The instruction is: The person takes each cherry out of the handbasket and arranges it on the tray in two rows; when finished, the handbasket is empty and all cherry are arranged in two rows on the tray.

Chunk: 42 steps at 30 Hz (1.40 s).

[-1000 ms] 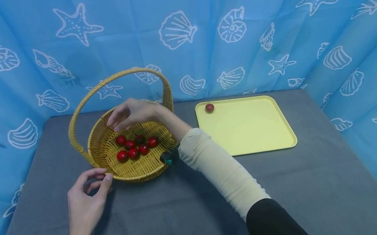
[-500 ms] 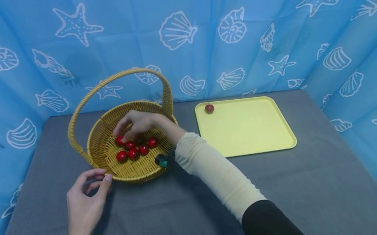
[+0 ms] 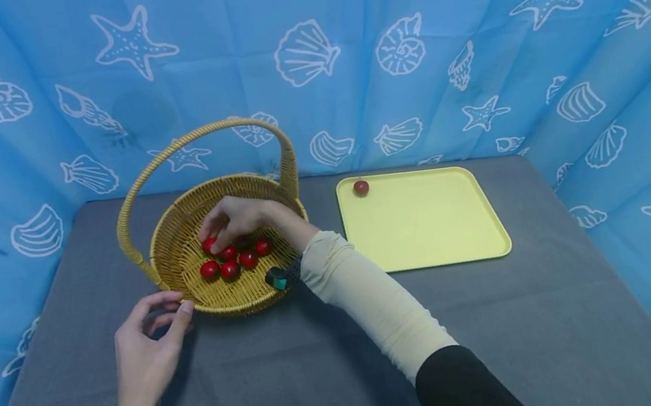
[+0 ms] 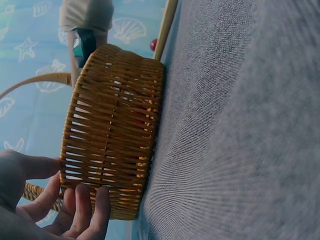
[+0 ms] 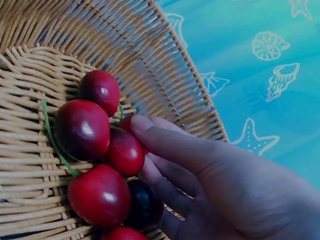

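A round woven basket (image 3: pixel 235 291) with a tall arched handle stands at the left of the table, several red cherries (image 3: pixel 230 271) grouped inside. My left hand (image 3: pixel 145 344) grips its near-left rim, thumb at the edge and fingers against the outer wall (image 4: pixel 110 125) in the left wrist view. Down in the basket, my right hand (image 3: pixel 238 219) pinches a red cherry (image 5: pixel 126 123) at the far side of the group. The thumb covers part of that cherry. Beside it lie other red cherries (image 5: pixel 82 130) with green stems and one dark cherry (image 5: pixel 144 204).
A yellow tray (image 3: pixel 432 221) lies right of the basket, with one cherry (image 3: pixel 361 188) near its far-left corner. The basket handle (image 3: pixel 194 136) arches above the right hand. A blue seashell-print curtain (image 3: pixel 361 104) hangs behind the grey-covered table (image 3: pixel 328 375).
My right hand has come down from above the cherries into the basket, and its thumb and fingers have drawn together on a cherry. The left hand has stayed at the rim.
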Each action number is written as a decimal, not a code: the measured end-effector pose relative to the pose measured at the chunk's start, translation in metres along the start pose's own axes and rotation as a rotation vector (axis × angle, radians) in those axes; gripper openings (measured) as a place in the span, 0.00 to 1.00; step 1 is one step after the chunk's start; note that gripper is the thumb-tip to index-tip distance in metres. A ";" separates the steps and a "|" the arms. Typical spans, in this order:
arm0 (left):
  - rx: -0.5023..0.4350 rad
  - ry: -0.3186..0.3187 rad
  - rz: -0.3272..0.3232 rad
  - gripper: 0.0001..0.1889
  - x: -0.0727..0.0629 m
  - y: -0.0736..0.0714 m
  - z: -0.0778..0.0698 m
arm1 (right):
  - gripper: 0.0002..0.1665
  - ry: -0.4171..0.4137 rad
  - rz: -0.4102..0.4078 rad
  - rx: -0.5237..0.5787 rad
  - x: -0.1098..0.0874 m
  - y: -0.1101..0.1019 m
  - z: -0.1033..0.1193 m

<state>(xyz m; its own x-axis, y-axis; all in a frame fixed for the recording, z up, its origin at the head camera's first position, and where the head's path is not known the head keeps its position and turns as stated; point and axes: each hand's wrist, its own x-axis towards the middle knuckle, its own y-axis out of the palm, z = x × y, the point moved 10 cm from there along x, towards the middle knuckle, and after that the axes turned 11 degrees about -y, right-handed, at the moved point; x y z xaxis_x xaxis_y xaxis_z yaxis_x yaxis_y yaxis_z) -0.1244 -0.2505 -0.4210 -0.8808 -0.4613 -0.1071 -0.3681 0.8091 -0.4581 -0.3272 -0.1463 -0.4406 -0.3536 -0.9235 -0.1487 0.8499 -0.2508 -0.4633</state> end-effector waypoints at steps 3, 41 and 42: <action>0.003 -0.003 -0.002 0.15 0.000 0.000 0.000 | 0.17 0.002 -0.011 -0.020 0.001 0.000 0.000; -0.011 0.001 -0.011 0.15 -0.001 0.000 0.001 | 0.24 -0.263 0.000 -0.084 -0.114 -0.047 0.095; -0.009 0.002 -0.009 0.15 -0.001 0.001 0.001 | 0.24 -0.266 -0.008 -0.091 -0.120 -0.049 0.097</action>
<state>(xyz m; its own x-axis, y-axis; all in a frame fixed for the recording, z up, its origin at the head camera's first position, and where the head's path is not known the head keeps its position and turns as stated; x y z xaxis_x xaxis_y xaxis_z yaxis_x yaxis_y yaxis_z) -0.1237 -0.2503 -0.4225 -0.8779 -0.4680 -0.1012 -0.3790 0.8083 -0.4507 -0.2887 -0.0508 -0.3156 -0.2350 -0.9683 0.0846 0.8047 -0.2427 -0.5418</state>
